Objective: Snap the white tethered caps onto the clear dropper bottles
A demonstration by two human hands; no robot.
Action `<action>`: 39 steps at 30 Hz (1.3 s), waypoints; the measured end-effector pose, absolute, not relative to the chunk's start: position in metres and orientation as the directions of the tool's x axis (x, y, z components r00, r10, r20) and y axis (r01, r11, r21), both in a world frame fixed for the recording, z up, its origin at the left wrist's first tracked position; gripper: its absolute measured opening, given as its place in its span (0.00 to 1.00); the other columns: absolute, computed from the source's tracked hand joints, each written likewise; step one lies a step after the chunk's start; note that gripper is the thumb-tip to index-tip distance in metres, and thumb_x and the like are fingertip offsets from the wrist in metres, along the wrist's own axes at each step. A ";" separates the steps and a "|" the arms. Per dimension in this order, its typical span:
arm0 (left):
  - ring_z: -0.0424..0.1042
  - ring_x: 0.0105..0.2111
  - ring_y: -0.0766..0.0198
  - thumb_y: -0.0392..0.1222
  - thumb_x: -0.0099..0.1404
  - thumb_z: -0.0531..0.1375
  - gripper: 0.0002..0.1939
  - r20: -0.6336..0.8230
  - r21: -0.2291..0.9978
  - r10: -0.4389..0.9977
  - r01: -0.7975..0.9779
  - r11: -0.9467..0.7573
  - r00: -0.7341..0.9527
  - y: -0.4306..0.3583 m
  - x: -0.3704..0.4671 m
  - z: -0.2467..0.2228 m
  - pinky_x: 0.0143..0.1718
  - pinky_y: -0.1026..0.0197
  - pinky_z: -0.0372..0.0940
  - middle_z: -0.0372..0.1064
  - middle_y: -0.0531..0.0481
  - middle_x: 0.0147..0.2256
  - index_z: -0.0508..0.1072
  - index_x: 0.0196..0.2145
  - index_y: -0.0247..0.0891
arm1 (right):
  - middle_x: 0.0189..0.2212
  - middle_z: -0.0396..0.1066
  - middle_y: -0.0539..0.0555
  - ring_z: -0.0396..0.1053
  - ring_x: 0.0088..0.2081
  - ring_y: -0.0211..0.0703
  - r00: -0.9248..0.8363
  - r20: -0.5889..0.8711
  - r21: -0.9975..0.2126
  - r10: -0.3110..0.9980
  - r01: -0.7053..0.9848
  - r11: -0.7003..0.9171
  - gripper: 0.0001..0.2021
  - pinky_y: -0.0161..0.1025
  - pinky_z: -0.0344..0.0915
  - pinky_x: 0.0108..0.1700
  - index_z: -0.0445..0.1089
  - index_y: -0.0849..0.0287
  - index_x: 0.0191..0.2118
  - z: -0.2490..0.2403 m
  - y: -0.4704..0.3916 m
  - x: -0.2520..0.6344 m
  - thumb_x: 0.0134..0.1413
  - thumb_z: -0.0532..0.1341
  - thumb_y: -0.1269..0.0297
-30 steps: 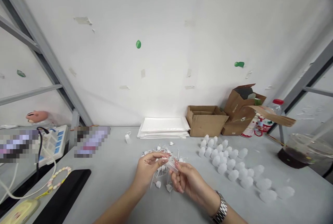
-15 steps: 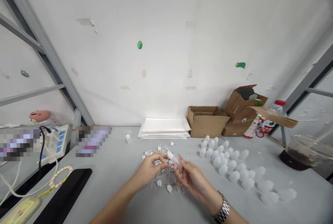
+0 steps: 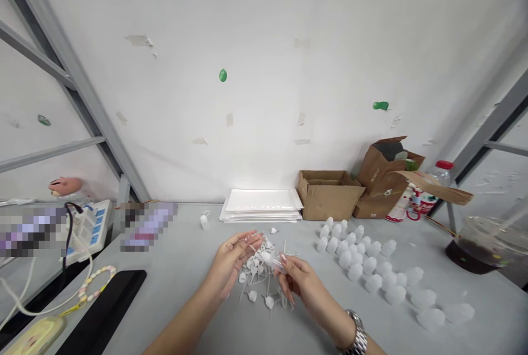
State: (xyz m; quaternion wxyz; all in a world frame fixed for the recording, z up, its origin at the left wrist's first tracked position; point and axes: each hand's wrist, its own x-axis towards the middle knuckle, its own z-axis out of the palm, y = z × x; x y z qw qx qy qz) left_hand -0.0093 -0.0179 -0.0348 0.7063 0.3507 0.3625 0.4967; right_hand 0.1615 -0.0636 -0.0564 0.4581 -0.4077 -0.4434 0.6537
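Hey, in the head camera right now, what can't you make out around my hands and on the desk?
All in the head view:
Left hand: whether its fingertips grip a strap is too small and blurred.
Translucent bottle: lower end covered by the right hand.
Purple item: details masked by pixelation.
Yellow case: near end cut off by the bottom edge.
Red-capped bottle: lower part hidden behind the brown handle.

1 open cardboard box (image 3: 330,204) stands beside 1 brown paper bag (image 3: 373,198), near 1 red-capped bottle (image 3: 442,172).
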 end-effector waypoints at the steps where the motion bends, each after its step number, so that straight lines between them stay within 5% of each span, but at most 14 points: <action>1: 0.72 0.43 0.57 0.40 0.52 0.65 0.15 -0.176 0.829 0.951 -0.482 0.283 0.255 -0.018 -0.010 -0.034 0.50 0.59 0.62 0.75 0.43 0.41 0.73 0.38 0.35 | 0.11 0.59 0.44 0.53 0.11 0.29 -0.247 -0.126 -0.965 0.961 -0.194 -0.176 0.26 0.30 0.48 0.14 0.62 0.60 0.24 -0.059 -0.063 0.160 0.44 0.56 0.38; 11: 0.72 0.45 0.60 0.32 0.59 0.58 0.10 -0.261 0.744 0.901 -0.522 0.417 0.347 -0.025 -0.002 -0.031 0.49 0.62 0.63 0.75 0.41 0.41 0.73 0.39 0.32 | 0.12 0.57 0.42 0.52 0.13 0.31 -0.116 -0.053 -0.998 0.992 0.040 -0.049 0.26 0.30 0.51 0.16 0.58 0.57 0.27 -0.062 -0.070 0.153 0.47 0.49 0.36; 28: 0.74 0.40 0.64 0.28 0.59 0.57 0.05 -0.240 0.751 0.925 -0.547 0.369 0.295 -0.026 0.000 -0.034 0.41 0.68 0.66 0.76 0.45 0.36 0.74 0.31 0.32 | 0.12 0.56 0.43 0.52 0.13 0.32 -0.037 -0.034 -0.996 0.999 0.080 -0.031 0.27 0.31 0.52 0.17 0.57 0.56 0.26 -0.060 -0.072 0.149 0.46 0.48 0.33; 35: 0.73 0.42 0.62 0.32 0.58 0.60 0.03 -0.238 0.774 0.930 -0.525 0.355 0.279 -0.027 0.001 -0.033 0.45 0.65 0.64 0.76 0.44 0.36 0.74 0.30 0.32 | 0.14 0.58 0.45 0.57 0.18 0.36 0.010 0.015 -0.976 1.000 0.216 0.013 0.23 0.34 0.55 0.24 0.59 0.56 0.26 -0.056 -0.077 0.149 0.51 0.48 0.39; 39: 0.71 0.44 0.58 0.39 0.53 0.65 0.09 -0.201 0.828 0.950 -0.476 0.295 0.240 -0.031 0.003 -0.033 0.50 0.59 0.61 0.76 0.44 0.38 0.74 0.33 0.34 | 0.15 0.59 0.45 0.58 0.20 0.38 0.029 0.034 -0.959 0.999 0.283 0.024 0.20 0.34 0.55 0.25 0.60 0.56 0.27 -0.054 -0.080 0.149 0.54 0.49 0.43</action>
